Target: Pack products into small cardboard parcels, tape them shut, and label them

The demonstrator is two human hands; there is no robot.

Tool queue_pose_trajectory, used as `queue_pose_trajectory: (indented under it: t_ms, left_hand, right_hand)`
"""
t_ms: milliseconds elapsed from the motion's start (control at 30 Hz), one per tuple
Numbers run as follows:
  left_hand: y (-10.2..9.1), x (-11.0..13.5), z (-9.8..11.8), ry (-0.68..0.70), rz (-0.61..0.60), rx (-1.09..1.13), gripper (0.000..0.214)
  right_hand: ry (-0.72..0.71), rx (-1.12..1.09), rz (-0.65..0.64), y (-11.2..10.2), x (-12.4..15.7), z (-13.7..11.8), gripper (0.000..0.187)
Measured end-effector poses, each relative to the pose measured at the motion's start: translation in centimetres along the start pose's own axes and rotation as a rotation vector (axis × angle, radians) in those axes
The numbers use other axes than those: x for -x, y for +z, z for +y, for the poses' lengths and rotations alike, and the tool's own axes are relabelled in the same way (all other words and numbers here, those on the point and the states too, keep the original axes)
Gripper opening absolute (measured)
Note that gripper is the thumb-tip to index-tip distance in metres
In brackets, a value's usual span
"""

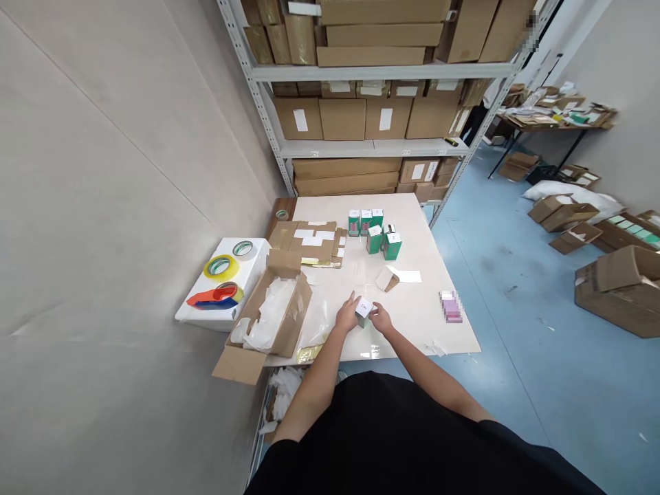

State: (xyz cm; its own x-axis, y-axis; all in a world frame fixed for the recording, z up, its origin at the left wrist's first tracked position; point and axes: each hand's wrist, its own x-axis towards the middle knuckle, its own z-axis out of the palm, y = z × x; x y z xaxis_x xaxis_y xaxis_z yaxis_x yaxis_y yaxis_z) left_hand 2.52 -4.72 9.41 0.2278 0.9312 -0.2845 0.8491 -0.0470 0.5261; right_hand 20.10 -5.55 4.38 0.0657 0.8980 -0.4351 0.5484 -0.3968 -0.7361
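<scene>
A small green-and-white box [364, 307] is held low over the near part of the table [412, 316], its white top facing up. My left hand [347, 314] grips it from the left, thumb raised along its side. My right hand [380, 318] closes on its right side with bent fingertips. Beyond them lies a small white carton piece [389, 278] with a long flap stretched to the right. Several similar green boxes [375, 239] stand upright in a group farther back.
At left, an open cardboard box [291, 326] holds white packing paper. Beside it, tape rolls [221, 267] and a red-and-blue tape dispenser [214, 299] rest on a white box. Flattened cardboard [309, 240] lies behind. A purple item [451, 306] sits right; loaded shelves [371, 148] rise beyond.
</scene>
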Motion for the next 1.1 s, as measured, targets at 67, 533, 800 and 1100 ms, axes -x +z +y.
queue_pose_trajectory:
  t_ms: [67,533,800,1100]
  left_hand:
    - [-0.1,-0.4,0.3,0.102,-0.062,-0.042,0.077]
    - [-0.6,-1.5,1.5,-0.083,-0.005,-0.162,0.060]
    - [-0.9,-3.6,-0.3,-0.301,0.119,0.325,0.040]
    - [1.1,-3.5,-0.2,-0.372,0.275,0.282,0.034]
  right_hand:
    - [-0.031,-0.048,-0.021,0.1,-0.4,0.0,0.066]
    - [-0.078,-0.474,-0.213,0.4,-1.7,2.6,0.093]
    - [-0.137,-0.379,-0.254,0.1,-1.5,3.0,0.095]
    - [-0.264,-0.136,-0.199,1.2,-1.1,3.9,0.097]
